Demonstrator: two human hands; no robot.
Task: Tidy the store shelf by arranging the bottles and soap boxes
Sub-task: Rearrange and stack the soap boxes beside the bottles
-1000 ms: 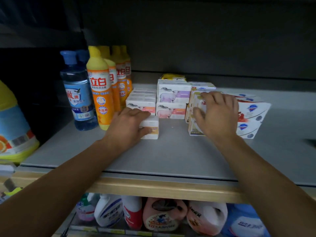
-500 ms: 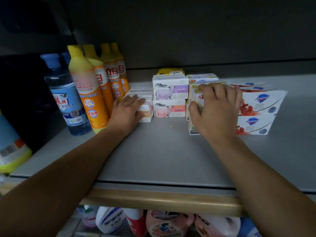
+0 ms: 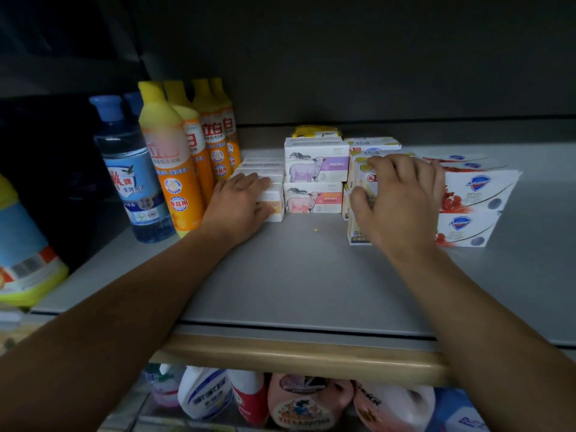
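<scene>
- Head view: a grey shelf (image 3: 280, 275) with a wooden front edge carries bottles on the left and soap boxes in the middle and on the right.
- Orange dish-soap bottles (image 3: 170, 169) with yellow caps stand in a row running front to back, just beside blue-capped bottles (image 3: 131, 179) on their left.
- Two red-and-white soap boxes (image 3: 477, 194) are stacked at the right.
- Two sheep-printed soap boxes (image 3: 314, 182) are stacked in the middle.
- Right hand (image 3: 396, 201) is curled over the front of a yellow-and-white box stack (image 3: 358, 226), thumb on its left face, fingers over the top.
- Left hand (image 3: 240, 204) lies flat, fingers together, on the small white boxes (image 3: 274, 207), pressing the frontmost one, which sits just beside the sheep boxes.
- A yellow crumb (image 3: 317, 229) lies on the shelf.
</scene>
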